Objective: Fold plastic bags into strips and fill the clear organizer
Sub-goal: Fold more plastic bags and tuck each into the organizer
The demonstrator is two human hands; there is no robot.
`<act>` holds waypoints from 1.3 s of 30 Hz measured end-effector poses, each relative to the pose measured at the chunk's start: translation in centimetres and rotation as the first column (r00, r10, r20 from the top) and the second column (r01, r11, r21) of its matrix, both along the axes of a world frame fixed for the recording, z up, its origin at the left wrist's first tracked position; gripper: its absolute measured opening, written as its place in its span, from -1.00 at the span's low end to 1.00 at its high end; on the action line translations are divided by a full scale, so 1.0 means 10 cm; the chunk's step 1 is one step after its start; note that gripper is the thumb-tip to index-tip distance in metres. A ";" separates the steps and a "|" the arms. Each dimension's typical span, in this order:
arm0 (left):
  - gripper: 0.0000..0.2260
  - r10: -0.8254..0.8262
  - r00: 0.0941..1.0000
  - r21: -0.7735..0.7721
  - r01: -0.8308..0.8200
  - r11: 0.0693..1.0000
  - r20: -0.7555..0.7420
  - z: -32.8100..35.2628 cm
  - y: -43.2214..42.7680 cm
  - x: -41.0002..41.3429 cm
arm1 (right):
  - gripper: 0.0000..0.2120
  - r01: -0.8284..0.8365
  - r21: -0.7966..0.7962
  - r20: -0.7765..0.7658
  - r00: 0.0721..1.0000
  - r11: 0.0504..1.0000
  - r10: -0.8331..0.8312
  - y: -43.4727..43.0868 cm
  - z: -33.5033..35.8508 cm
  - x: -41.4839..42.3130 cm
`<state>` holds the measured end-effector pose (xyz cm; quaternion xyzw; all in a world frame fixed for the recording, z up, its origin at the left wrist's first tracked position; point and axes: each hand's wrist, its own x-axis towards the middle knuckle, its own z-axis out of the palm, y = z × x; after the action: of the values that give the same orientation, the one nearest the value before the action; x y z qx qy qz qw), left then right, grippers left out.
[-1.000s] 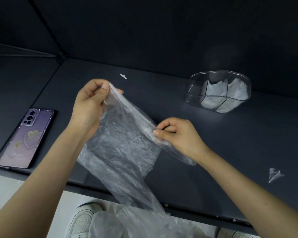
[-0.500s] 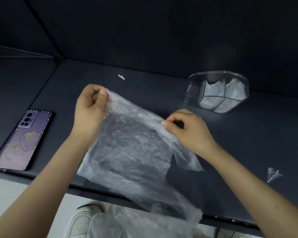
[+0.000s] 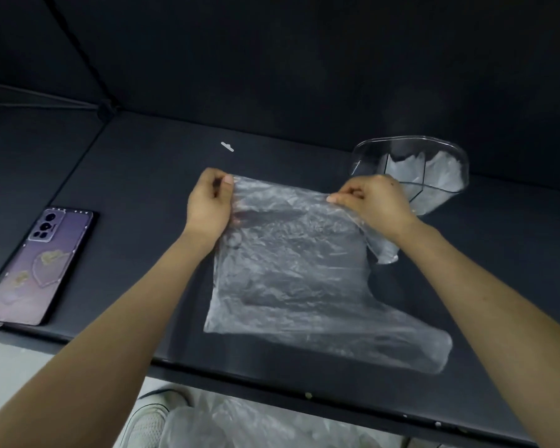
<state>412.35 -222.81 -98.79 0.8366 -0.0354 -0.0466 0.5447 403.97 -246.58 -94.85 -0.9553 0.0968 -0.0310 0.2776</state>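
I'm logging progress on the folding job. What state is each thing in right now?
Bag: spread flat on the table, unfolded.
Left hand: pinches the bag's far left corner.
Right hand: pinches the bag's far edge.
Organizer: partly filled with white bags.
Phone: lying face down on the table.

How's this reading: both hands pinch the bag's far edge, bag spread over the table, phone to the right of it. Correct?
Not quite. The head view shows the phone lying to the left of the bag, not the right. The rest holds: the left hand and the right hand pinch the bag's far edge, and it is spread over the table.
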 end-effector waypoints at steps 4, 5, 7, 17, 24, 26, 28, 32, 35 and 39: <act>-0.80 0.030 0.923 -0.319 -0.163 0.934 -0.384 0.16 -0.02 -0.01 | -0.72 -0.002 -0.017 -0.020 1.000 1.000 0.002 -0.13 -0.01 0.10; -0.78 0.052 0.945 -0.243 -0.135 0.960 -0.322 0.18 0.03 -0.04 | -0.72 -0.010 -0.015 -0.028 1.000 1.000 0.010 -0.14 0.01 0.11; -0.68 0.031 0.995 0.195 -0.049 0.980 0.093 0.21 0.15 -0.18 | -0.66 -0.017 -0.084 -0.052 0.999 0.996 0.013 -0.13 0.04 0.07; -0.43 -0.724 0.670 0.804 0.334 0.491 0.164 -0.29 0.42 -1.22 | -0.58 -0.018 -0.479 0.293 0.939 0.878 0.179 0.88 -0.06 -0.78; -0.41 -0.772 0.621 0.837 0.344 0.425 0.136 -0.30 0.61 -1.28 | -0.49 -0.235 -0.497 -0.120 0.972 0.835 0.202 0.70 -0.67 -1.50; -0.41 -0.776 0.617 0.842 0.348 0.413 0.126 -0.30 0.61 -1.28 | -0.47 -0.163 -0.509 -0.147 0.984 0.845 0.102 0.41 -0.65 -1.66; -0.40 -0.781 0.613 0.839 0.357 0.410 0.121 -0.31 0.61 -1.28 | -0.46 -0.103 -0.517 -0.135 0.990 0.850 0.038 0.23 -0.58 -1.74; -0.41 -0.769 0.614 0.728 0.443 0.523 0.179 -0.28 0.65 -1.26 | -0.44 -0.253 -0.383 0.091 0.947 0.888 0.309 0.37 -0.40 -1.77; -0.48 -0.688 0.667 0.565 0.463 0.683 0.285 -0.17 0.71 -1.26 | -0.61 -0.459 -0.383 0.114 0.838 0.802 0.534 0.56 -0.38 -1.72; -0.54 -0.677 0.703 0.355 0.589 0.726 0.218 -0.09 0.83 -1.27 | -0.96 -0.478 -0.350 0.197 0.803 0.805 0.562 0.67 -0.46 -1.60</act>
<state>399.68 -214.54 -99.65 0.8310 -0.4077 -0.0948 0.3664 387.96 -239.89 -99.40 -0.9587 -0.2192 -0.1064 0.1469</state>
